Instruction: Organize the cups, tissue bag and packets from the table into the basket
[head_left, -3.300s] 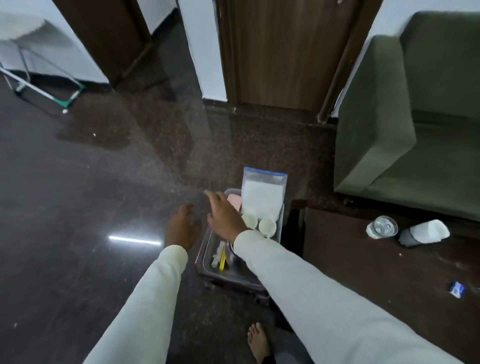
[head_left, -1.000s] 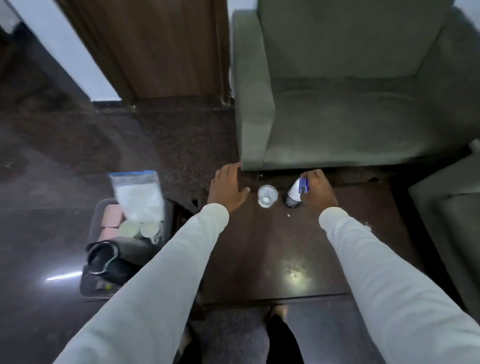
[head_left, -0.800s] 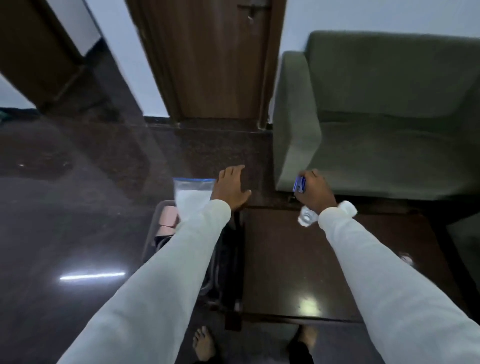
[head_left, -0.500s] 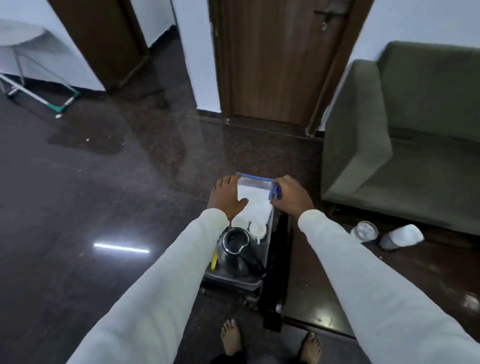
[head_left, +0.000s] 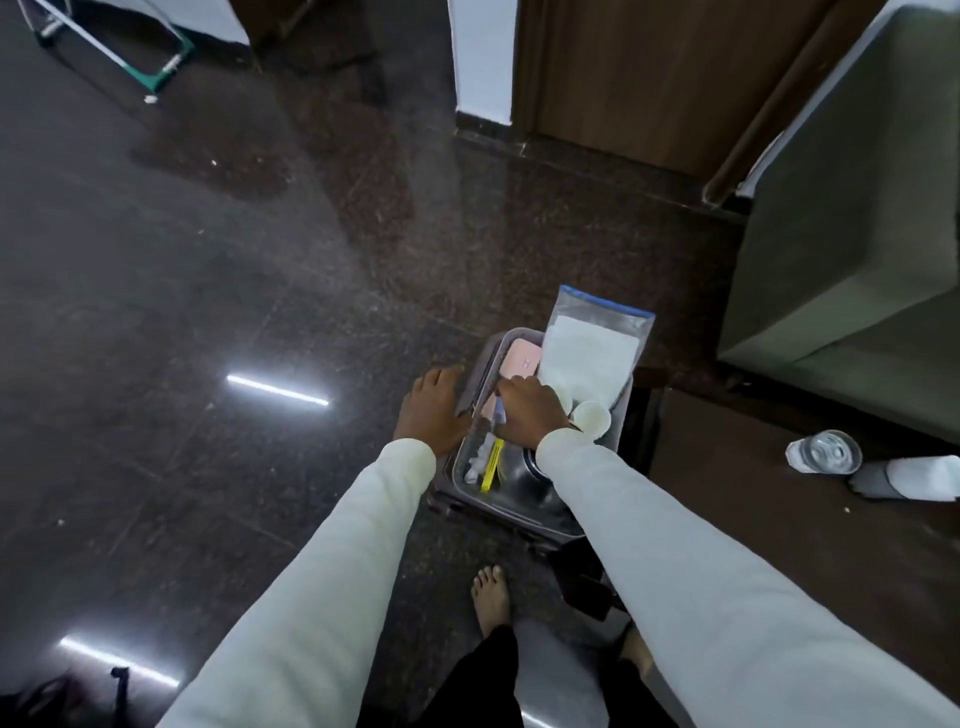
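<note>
A grey basket (head_left: 500, 339) stands on the floor beside the table. At its far end leans the tissue bag (head_left: 592, 348), clear with a blue zip top. It also holds pink packets (head_left: 519, 361), a white cup (head_left: 590, 417), a yellow packet (head_left: 491, 465) and a dark metal vessel (head_left: 524, 480). My right hand (head_left: 532, 410) is low inside the basket, pinching a small blue packet (head_left: 500, 411) next to the pink packets. My left hand (head_left: 434, 410) lies palm down against the basket's left rim, holding nothing. On the table lie a clear cup (head_left: 823, 452) and a white stack of cups (head_left: 911, 477).
The dark brown table (head_left: 779, 551) lies right of the basket. A green sofa (head_left: 852, 218) stands behind it. A wooden door (head_left: 649, 78) is ahead. My bare foot (head_left: 491, 597) rests on the glossy dark floor just behind the basket. A folding rack (head_left: 156, 57) stands far left.
My right hand has dropped from the tissue bag's top into the basket, still pinching the blue packet. My left hand has shifted left onto the basket's rim.
</note>
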